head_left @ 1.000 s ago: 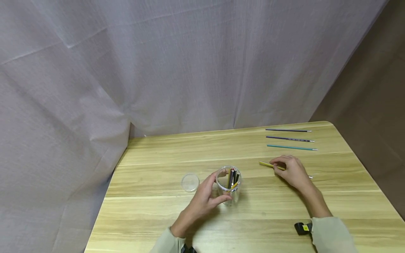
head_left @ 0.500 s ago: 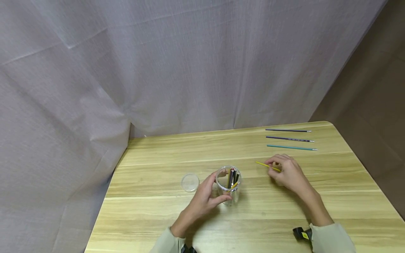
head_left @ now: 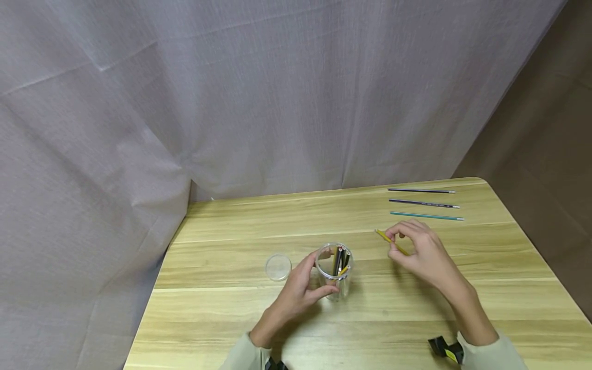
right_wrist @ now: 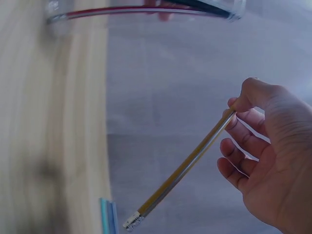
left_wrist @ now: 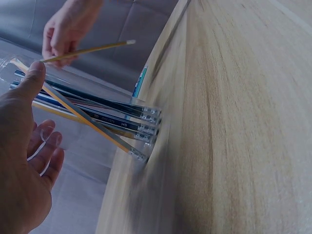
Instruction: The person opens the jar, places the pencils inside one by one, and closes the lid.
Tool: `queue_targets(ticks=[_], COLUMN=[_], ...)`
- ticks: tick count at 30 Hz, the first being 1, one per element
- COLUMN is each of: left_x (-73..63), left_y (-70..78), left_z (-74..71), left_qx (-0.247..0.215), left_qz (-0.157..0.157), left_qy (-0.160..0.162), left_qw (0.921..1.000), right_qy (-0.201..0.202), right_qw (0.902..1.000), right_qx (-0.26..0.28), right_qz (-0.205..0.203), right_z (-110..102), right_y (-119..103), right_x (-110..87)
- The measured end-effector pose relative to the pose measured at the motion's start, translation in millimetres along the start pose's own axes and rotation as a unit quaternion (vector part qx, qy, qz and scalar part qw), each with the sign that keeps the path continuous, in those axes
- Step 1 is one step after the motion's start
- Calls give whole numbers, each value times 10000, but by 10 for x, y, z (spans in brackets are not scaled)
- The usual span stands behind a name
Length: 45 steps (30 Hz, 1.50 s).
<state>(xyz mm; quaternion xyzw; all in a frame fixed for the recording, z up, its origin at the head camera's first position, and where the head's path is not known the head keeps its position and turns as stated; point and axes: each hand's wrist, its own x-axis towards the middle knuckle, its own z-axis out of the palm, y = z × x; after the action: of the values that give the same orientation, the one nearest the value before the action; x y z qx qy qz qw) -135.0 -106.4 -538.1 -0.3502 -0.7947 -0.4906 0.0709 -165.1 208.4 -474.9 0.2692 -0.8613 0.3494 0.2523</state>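
My left hand (head_left: pixel 298 290) grips a clear plastic jar (head_left: pixel 327 283) around its side, thumb in front and fingers behind. Several pencils (left_wrist: pixel 105 119) lean inside it, their eraser ends at the bottom; one yellow one crosses the others. To the right of the jar, my right hand (head_left: pixel 423 252) pinches a yellow pencil (right_wrist: pixel 183 168) between thumb and fingertips, near one end. The pencil is off the table and tilted, with its metal-and-eraser end pointing down and away from the palm.
A round clear lid (head_left: pixel 278 267) lies left of the jar. At the back right, a teal pencil (head_left: pixel 426 216) and two dark pencils (head_left: pixel 424 204) lie in parallel rows. A grey curtain (head_left: pixel 259 103) hangs behind the wooden table (head_left: pixel 222 313).
My right hand has lifted the yellow pencil from the table and tilted it, shifting slightly left. The left hand and jar have stayed in place.
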Motion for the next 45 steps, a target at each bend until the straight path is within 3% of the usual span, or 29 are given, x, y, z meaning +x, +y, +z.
queue_targets(ticks=[4, 12, 25, 32, 41, 43, 45], left_x=[2, 0, 8, 9, 11, 12, 9], left_y=[4, 16, 19, 20, 13, 13, 13], left_z=[0, 0, -9, -13, -14, -13, -10], left_qx=[29, 43, 147, 128, 201, 198, 197], left_qz=[-1, -29, 8, -15, 53, 62, 84], left_qy=[0, -4, -1, -17, -16, -14, -7], left_qw=[10000, 10000, 9999, 9999, 9998, 9998, 9998], right_qy=[108, 341, 1035, 1475, 1791, 1812, 1759], right_qw=[9994, 9955, 9763, 9530, 9000, 8939, 8940], right_qx=[214, 817, 1590, 2191, 3302, 3382, 3398], right_qz=[-237, -339, -1044, -1487, -2210, -2318, -2330], right_z=[-63, -182, -420, -478, -439, -421, -395], right_y=[-120, -377, -872, -1094, -1304, -1350, -1374], right_x=[49, 122, 337, 448, 593, 615, 619])
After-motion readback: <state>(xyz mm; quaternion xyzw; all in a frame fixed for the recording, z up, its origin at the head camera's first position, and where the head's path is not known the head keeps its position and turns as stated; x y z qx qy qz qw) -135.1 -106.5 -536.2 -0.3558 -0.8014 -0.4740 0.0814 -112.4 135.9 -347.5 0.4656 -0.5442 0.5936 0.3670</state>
